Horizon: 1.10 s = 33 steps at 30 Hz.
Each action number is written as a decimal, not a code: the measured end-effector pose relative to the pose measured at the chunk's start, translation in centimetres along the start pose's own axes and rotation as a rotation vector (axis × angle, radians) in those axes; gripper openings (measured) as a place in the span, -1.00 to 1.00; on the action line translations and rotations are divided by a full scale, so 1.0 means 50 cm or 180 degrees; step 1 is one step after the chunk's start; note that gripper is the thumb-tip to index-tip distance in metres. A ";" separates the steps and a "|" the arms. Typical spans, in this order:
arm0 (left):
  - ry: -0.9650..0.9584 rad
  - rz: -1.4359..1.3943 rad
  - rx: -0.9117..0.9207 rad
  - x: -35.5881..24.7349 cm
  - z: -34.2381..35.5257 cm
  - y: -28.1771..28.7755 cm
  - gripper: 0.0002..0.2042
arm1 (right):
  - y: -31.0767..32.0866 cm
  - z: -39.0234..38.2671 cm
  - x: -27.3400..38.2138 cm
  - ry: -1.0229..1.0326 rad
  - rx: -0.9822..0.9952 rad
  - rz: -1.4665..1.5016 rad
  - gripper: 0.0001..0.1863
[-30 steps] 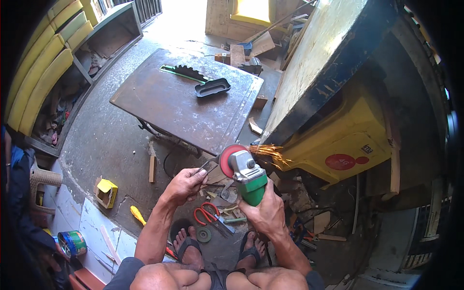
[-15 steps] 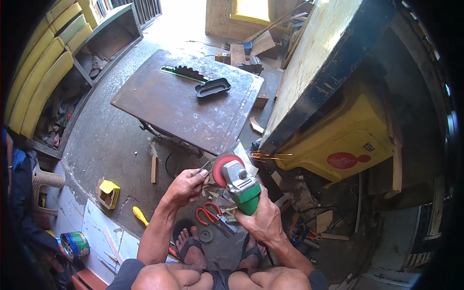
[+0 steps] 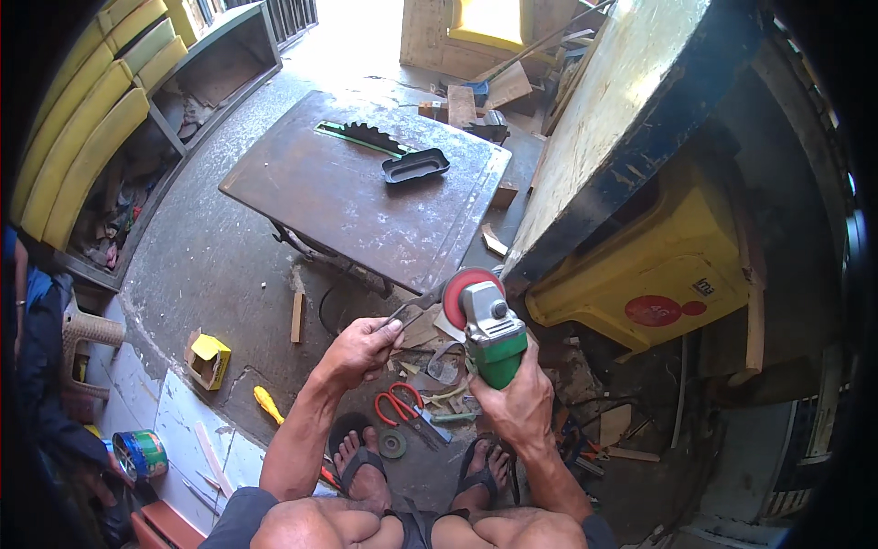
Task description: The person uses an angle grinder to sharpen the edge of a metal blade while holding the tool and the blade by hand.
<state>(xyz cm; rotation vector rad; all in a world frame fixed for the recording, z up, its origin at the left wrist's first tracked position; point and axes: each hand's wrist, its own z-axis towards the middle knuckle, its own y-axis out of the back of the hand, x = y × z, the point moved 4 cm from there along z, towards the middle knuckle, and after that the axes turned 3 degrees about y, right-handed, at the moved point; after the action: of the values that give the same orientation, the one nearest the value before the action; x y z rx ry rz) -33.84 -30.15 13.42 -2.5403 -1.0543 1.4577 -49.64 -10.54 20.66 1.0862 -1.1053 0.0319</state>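
Observation:
My right hand (image 3: 517, 398) grips the green body of an angle grinder (image 3: 497, 352). The grinder's red disc (image 3: 468, 297) faces up and to the left. My left hand (image 3: 366, 352) pinches a thin dark metal piece (image 3: 422, 303), whose far end reaches close to the disc's left edge. Whether that end touches the disc I cannot tell. Below, between my feet, red-handled scissors (image 3: 400, 403) lie on the floor beside a small grey-green grinding disc (image 3: 392, 445).
Ahead stands a low brown table (image 3: 366, 220) with a black tray (image 3: 416, 166) and a toothed strip (image 3: 361, 137). A yellow box (image 3: 208, 360) and yellow-handled tool (image 3: 268, 403) lie on the floor at left. Overturned yellow plastic furniture (image 3: 640, 284) and wood scraps crowd the right.
The grinder has shifted to the right and slightly up, away from my left hand. More of the dark metal piece shows. The orange sparks seen earlier have gone.

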 end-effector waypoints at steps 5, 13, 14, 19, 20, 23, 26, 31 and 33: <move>-0.0015 -0.0004 -0.0006 0.001 0.001 0.003 -0.67 | 0.012 0.022 -0.003 -0.0116 -0.0177 -0.0202 -0.15; 0.0024 0.0115 -0.0087 -0.005 -0.005 -0.002 -0.66 | 0.012 0.027 0.005 0.0131 -0.0095 -0.0374 -0.16; 0.0022 0.0142 -0.0095 -0.004 -0.007 0.000 -0.66 | 0.009 0.021 0.011 0.0195 -0.0055 -0.0374 -0.16; 0.0053 0.0089 -0.0038 -0.003 -0.002 -0.005 -0.66 | 0.010 0.030 0.005 0.0101 -0.0103 -0.0371 -0.18; 0.0039 0.0086 -0.0033 -0.007 0.000 -0.007 -0.66 | 0.015 0.038 0.000 0.0004 -0.0171 -0.0376 -0.18; 0.0051 0.0122 -0.0068 -0.008 -0.005 -0.007 -0.66 | 0.018 0.036 0.007 0.0253 -0.0092 -0.0314 -0.20; 0.0057 0.0132 -0.0108 -0.007 -0.009 0.001 -0.66 | 0.011 0.025 0.018 0.0527 0.0046 -0.0324 -0.19; 0.0029 0.0185 -0.0065 -0.005 0.002 -0.004 -0.67 | 0.025 0.057 -0.007 0.0099 -0.0103 -0.0365 -0.21; 0.0052 0.0195 -0.0111 -0.008 0.001 -0.004 -0.67 | 0.028 0.061 -0.009 0.0191 -0.0155 -0.0376 -0.21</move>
<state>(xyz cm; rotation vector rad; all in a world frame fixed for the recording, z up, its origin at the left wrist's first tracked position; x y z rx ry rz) -34.13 -30.26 13.75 -2.6262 -1.0175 1.4427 -52.70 -11.79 21.36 1.0983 -0.9818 -0.0554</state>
